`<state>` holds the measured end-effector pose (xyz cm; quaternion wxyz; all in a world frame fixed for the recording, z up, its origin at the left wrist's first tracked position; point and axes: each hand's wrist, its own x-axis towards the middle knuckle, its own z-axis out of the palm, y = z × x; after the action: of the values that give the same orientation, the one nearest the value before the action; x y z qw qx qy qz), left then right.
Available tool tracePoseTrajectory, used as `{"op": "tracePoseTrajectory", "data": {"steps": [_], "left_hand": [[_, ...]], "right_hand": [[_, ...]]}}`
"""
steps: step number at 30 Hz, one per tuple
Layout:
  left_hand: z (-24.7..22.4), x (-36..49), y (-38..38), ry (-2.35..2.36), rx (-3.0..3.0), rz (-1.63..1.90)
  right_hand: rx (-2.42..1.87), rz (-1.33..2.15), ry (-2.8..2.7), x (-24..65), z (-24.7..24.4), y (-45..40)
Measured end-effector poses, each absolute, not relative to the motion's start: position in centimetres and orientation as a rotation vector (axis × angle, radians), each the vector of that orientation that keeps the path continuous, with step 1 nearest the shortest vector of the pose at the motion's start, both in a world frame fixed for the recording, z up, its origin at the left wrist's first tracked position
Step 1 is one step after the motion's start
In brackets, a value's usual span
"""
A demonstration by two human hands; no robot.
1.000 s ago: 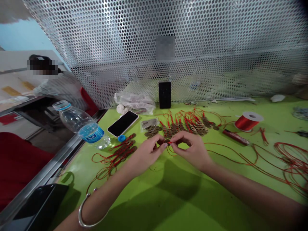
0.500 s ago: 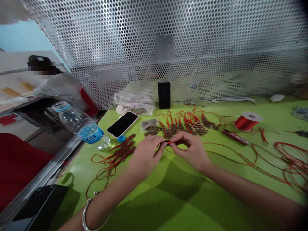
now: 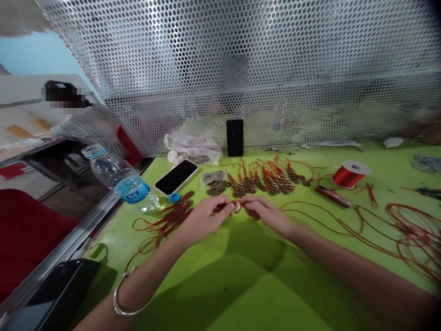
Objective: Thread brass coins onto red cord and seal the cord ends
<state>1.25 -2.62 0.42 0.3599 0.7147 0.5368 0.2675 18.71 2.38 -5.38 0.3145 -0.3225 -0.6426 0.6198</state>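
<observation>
Between thumb and fingers, my left hand [image 3: 209,217] pinches a small round coin [image 3: 237,206] with red cord at its top edge. My right hand [image 3: 264,212] is closed on the red cord [image 3: 242,205] just right of the coin. Both hands hover over the green table, in front of rows of strung coins [image 3: 253,183] with red loops. Left of my left hand lie more coin strings [image 3: 175,215] with long red cords. A small plastic bag of coins [image 3: 212,177] is beyond my left hand.
A tilted water bottle [image 3: 120,179], a phone lying flat [image 3: 177,177] and a blue cap [image 3: 174,197] are at left. Another phone [image 3: 234,138] leans on the perforated metal screen [image 3: 282,55]. Rightward are a red thread spool [image 3: 350,174], dark red tube [image 3: 332,196] and tangled cord [image 3: 415,234]. A person [image 3: 86,126] sits beyond.
The coin has turned so its face shows. My right hand has rotated from an arched pinch to a flatter grip on the cord. The view has shifted slightly.
</observation>
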Motion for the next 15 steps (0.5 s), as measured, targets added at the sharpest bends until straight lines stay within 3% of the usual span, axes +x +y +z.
{"op": "tracePoseTrajectory", "data": {"steps": [5,15], "left_hand": [[0.1,0.8,-3.7,1.399,1.807,0.687],[-0.2,1.6,-7.9,1.453,1.867,0.762]], "right_hand": [[-0.876,1.413,-1.879,18.9,-4.5,2.3],[-0.902,1.311,-1.923,19.2,-4.0,-2.1]]}}
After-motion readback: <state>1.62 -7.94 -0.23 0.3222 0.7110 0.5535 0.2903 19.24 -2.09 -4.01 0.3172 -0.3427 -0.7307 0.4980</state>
